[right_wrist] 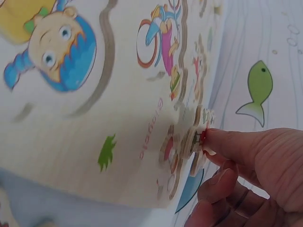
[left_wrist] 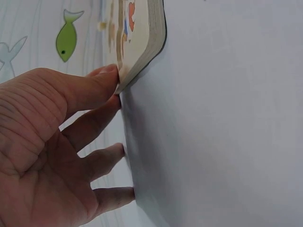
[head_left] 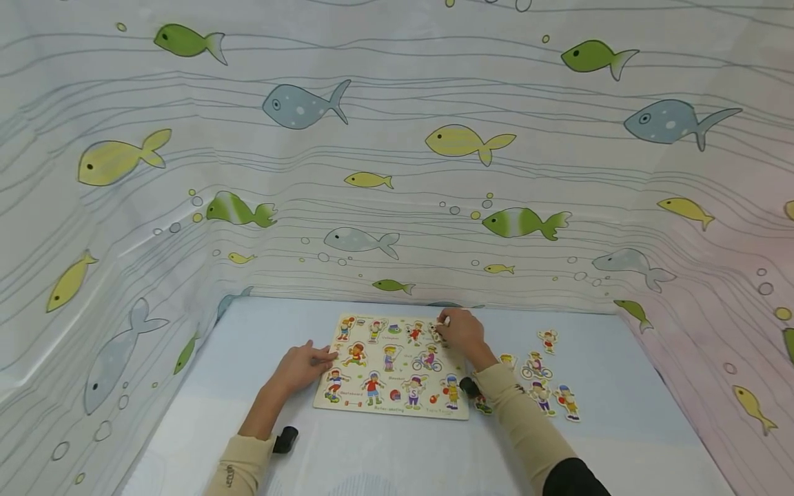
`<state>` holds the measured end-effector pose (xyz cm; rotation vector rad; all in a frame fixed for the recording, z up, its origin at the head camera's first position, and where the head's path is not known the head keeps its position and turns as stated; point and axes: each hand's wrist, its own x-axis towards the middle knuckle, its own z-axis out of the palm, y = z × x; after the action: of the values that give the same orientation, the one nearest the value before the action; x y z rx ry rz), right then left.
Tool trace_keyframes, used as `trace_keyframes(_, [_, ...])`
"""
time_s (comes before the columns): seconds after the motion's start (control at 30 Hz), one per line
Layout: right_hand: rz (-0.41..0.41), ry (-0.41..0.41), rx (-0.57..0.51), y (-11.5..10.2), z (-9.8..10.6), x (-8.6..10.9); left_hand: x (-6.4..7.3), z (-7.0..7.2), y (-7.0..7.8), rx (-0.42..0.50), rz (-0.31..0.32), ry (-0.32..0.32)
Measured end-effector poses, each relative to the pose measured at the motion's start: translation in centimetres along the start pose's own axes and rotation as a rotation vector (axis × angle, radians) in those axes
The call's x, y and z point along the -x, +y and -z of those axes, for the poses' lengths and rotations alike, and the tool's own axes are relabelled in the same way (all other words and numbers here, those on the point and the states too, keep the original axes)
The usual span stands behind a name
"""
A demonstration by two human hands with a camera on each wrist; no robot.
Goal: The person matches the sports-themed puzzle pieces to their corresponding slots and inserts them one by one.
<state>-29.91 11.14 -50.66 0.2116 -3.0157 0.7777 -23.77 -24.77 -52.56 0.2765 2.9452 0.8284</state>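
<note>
A pale wooden puzzle board (head_left: 372, 375) with printed figures of children at sports lies on the table. At its left edge my left hand (head_left: 302, 365) has its thumb touching the board's rim, the other fingers spread and fairly straight, their tips at the table, as the left wrist view shows. My right hand (head_left: 464, 334) is over the board's far right corner. Between thumb and forefinger it pinches a small wooden puzzle piece (right_wrist: 194, 142), tilted at the board's surface near a recess. The picture on that piece is mostly hidden by the fingers.
To the right of the board lie several loose puzzle pieces, among them a cyclist (head_left: 536, 366), a small figure (head_left: 547, 341) and a figure in blue and yellow (head_left: 567, 402). The right forearm partly covers others. A fish-patterned sheet (head_left: 397, 207) stands behind the pale table (head_left: 260, 344).
</note>
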Motion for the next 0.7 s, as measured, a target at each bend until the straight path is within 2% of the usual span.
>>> trace_keyframes(0.4, [-0.008, -0.038, 0.029, -1.8, -0.8, -0.8, -0.1, -0.1, -0.1, -0.007, -0.009, 0.004])
trace_keyframes(0.7, [0.023, -0.045, 0.018, -2.4, -1.8, -1.4, 0.0, -0.1, 0.1, 0.007, 0.023, 0.001])
